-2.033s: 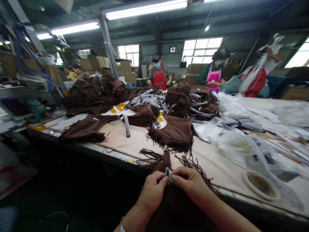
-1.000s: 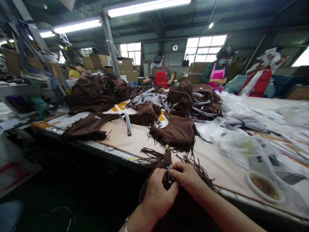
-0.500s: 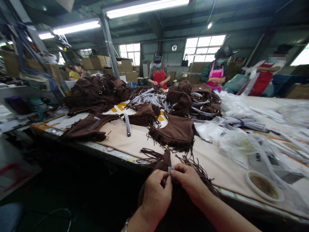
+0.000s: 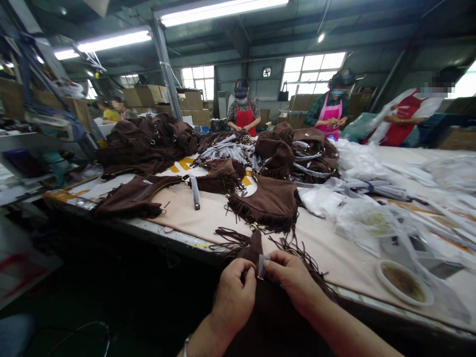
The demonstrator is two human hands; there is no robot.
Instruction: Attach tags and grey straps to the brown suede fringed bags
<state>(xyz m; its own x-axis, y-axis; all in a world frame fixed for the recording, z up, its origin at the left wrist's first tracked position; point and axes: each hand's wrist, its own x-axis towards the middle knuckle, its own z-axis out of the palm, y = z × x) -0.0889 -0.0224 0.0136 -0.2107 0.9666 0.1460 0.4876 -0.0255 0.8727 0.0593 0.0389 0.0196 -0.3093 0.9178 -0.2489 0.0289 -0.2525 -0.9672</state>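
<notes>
A dark brown fringed bag (image 4: 254,246) lies at the table's front edge and hangs over it toward me. My right hand (image 4: 293,275) pinches a small translucent grey strip (image 4: 262,266) between thumb and fingertips, upright against the bag. A small gold metal piece (image 4: 260,278) shows at the strip's lower end. My left hand (image 4: 236,292) is closed just left of the strip, thumb and forefinger together; whatever lies between them is hidden. A gold ring (image 4: 254,226) sits at the bag's top end.
More brown fringed bags lie ahead: a finished-looking one (image 4: 262,201), another at left (image 4: 137,196) and a heap (image 4: 148,141). Plastic wrap (image 4: 372,218) and a round tub (image 4: 403,282) are at right. Co-workers in aprons (image 4: 245,119) stand across the table (image 4: 208,218).
My left hand has drawn slightly left and away from the strip. More of the strip and the gold piece under it now show; my right hand keeps its pinch.
</notes>
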